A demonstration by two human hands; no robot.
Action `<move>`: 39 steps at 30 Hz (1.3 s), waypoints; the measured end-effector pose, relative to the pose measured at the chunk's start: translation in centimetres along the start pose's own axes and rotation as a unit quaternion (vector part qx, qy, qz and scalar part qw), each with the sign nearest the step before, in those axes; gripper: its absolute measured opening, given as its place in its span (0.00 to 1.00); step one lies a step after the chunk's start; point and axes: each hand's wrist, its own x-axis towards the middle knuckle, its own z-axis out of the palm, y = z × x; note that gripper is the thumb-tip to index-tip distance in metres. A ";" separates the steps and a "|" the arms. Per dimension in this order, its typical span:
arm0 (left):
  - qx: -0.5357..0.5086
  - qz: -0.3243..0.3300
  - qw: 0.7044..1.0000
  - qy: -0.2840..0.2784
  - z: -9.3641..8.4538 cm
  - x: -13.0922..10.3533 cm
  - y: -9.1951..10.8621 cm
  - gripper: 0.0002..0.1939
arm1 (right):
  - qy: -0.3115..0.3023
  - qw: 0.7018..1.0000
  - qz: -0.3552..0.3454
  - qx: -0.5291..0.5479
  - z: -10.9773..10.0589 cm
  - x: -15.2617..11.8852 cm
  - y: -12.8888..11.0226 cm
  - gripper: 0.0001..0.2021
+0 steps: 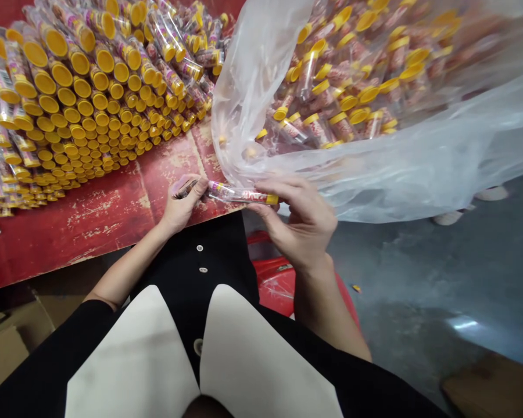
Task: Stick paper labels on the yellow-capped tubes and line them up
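A clear plastic tube with a yellow cap and red lettering lies crosswise between my two hands, just above the table's front edge. My right hand pinches it near the capped end, thumb below and fingers above. At the tube's other end, my left hand is closed on printed plastic wrappers, its thumb pressed on top. Purple and yellow print shows around the tube's left part, as if a wrapper covers it there. How far the wrapper reaches is hard to make out.
A tall stack of wrapped, yellow-capped tubes fills the left of the worn red table. To the right, a large translucent bag holds many loose capped tubes. A red stool and cardboard are below.
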 end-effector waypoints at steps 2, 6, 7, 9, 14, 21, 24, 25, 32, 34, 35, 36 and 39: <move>0.002 0.004 1.000 -0.012 0.0 -0.2 0.1 0.20 | 0.021 1.000 0.005 -0.021 0.1 -0.3 -0.3 0.16; -0.067 -0.030 0.997 0.011 0.6 -1.1 0.3 0.20 | -0.010 0.999 0.035 0.000 1.1 -1.7 -0.8 0.21; -0.085 -0.052 0.995 0.020 0.8 -1.4 0.3 0.21 | -0.028 0.999 0.037 0.016 1.5 -2.1 -0.9 0.22; -0.114 -0.111 0.987 0.026 1.1 -1.8 0.4 0.22 | -0.037 0.997 0.041 0.049 2.2 -2.8 -0.9 0.24; -0.127 -0.179 0.976 0.015 0.6 -2.4 0.4 0.25 | -0.038 0.988 0.089 0.122 3.4 -2.8 -0.6 0.27; -0.097 -0.159 0.982 0.006 -0.5 -2.8 0.6 0.25 | 0.030 0.986 0.097 0.134 5.1 -1.7 -1.0 0.18; -0.086 -0.142 0.986 0.013 -0.6 -2.9 0.7 0.25 | 0.043 0.983 0.117 0.136 5.8 -1.7 -1.2 0.17; -0.084 -0.134 0.987 0.014 -0.5 -3.0 0.8 0.25 | 0.036 0.985 0.108 0.130 5.9 -1.6 -1.2 0.17; -0.086 -0.137 0.987 0.015 -0.3 -3.4 1.1 0.24 | 0.082 0.994 0.061 0.041 6.3 -1.4 -1.1 0.13; -0.091 -0.144 0.985 0.021 -0.3 -3.3 1.1 0.25 | 0.080 0.994 0.068 0.038 6.5 -1.2 -1.3 0.13; -0.092 -0.143 0.985 0.022 -0.2 -3.2 1.0 0.25 | 0.079 0.994 0.068 0.039 6.5 -1.2 -1.4 0.13; -0.093 -0.138 0.986 0.021 -0.2 -3.1 1.0 0.25 | 0.080 0.994 0.066 0.040 6.6 -1.2 -1.6 0.13; -0.099 -0.115 0.988 0.020 -0.3 -2.5 1.1 0.24 | 0.085 0.992 0.079 0.055 6.8 -1.0 -1.5 0.11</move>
